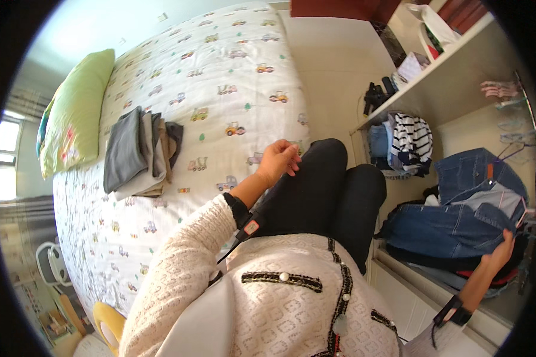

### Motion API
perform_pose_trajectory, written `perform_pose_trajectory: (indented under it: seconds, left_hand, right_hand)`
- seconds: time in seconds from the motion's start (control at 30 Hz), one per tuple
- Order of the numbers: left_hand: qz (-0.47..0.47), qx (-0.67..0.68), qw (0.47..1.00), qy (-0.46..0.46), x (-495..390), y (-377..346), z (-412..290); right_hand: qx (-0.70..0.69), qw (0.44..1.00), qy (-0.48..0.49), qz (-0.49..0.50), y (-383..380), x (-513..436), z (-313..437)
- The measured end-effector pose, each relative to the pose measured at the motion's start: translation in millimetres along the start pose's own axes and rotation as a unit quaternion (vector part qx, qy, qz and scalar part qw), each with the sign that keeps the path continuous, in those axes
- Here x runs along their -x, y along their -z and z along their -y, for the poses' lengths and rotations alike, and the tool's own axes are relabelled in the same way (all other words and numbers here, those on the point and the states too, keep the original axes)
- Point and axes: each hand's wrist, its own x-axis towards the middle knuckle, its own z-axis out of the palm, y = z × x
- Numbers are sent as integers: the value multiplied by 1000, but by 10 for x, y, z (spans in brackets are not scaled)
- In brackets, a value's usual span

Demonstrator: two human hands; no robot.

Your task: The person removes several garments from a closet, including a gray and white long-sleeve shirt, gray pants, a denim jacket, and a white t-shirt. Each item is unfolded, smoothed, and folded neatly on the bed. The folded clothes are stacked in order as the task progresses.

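My left hand [278,161] hangs over the bed's edge beside my thigh, fingers loosely curled and apart, with nothing in it. To the right, my right hand [500,255] reaches into an open wardrobe and grips the upper edge of a blue denim garment [446,227]. A pale lining shows in that garment's opening. Just behind it hangs another denim piece [462,172] with a brown tag [490,171]. On the bed to my left lies a stack of folded clothes [127,154] in grey, beige and dark tones.
The bed [214,174] has a vehicle-print sheet and a green pillow [80,107]. Inside the wardrobe are a pile of folded clothes [411,138], several hangers [502,89] on a rail, and dark clothes [433,254] underneath. A wardrobe panel [446,58] rises at right. A yellow chair back [105,319] stands lower left.
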Motion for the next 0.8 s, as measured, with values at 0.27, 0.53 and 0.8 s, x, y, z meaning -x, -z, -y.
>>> perform_pose_trajectory:
  seconds: [0.27, 0.53, 0.8]
  left_hand:
    - [-274, 164, 948, 7, 641, 1418, 316]
    - [-566, 328, 753, -67, 1768, 3055, 628]
    - [-475, 344, 786, -196, 1969, 3673, -26]
  right_hand:
    - [77, 996, 0, 54, -308, 1106, -356]
    - [36, 979, 68, 186, -711, 1718, -342]
    - [-16, 969, 70, 237, -1021, 2168, -18]
